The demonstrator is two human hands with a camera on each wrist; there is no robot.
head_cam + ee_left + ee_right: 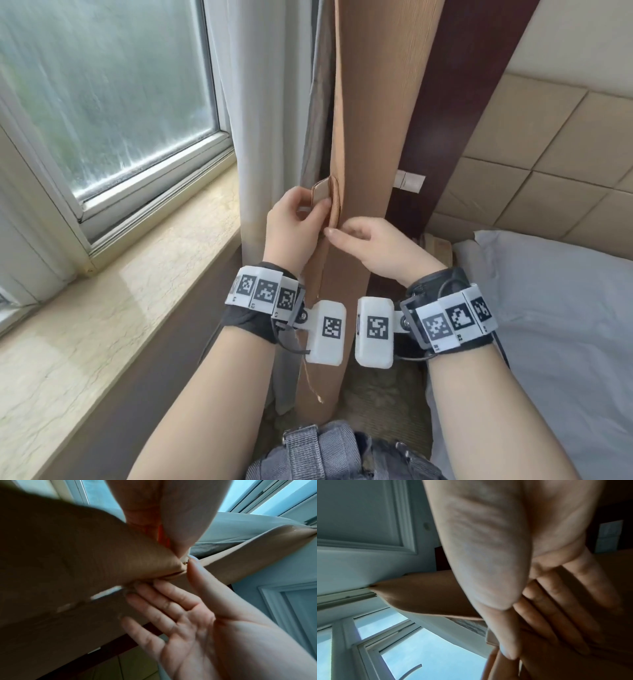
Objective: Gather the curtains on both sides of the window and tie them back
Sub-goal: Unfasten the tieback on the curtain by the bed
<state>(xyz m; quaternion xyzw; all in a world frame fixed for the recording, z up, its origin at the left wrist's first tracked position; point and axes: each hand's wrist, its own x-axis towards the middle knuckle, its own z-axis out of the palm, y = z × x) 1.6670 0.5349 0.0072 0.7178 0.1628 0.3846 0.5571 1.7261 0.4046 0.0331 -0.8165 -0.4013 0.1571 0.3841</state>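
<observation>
A tan curtain [373, 120] hangs gathered in a narrow column right of the window, with a pale sheer curtain [270, 102] beside it on the left. A tan tie-back strap [323, 190] loops across the tan curtain's left edge, and its tail hangs down past my wrist. My left hand [308, 205] pinches the strap's loop between thumb and fingers; the left wrist view shows the left hand [168, 580] with its thumb pressed on the folded fabric [102, 561]. Just below, my right hand [346, 240] pinches the strap against the curtain, its thumb lying over the fingers of that right hand [539, 642].
The window [102, 85] and a marble sill [102, 308] lie to the left. A dark wooden post [452, 102] with a small white tab [409, 181] stands behind the curtain. To the right lie a bed with a grey pillow [548, 308] and a padded wall [548, 144].
</observation>
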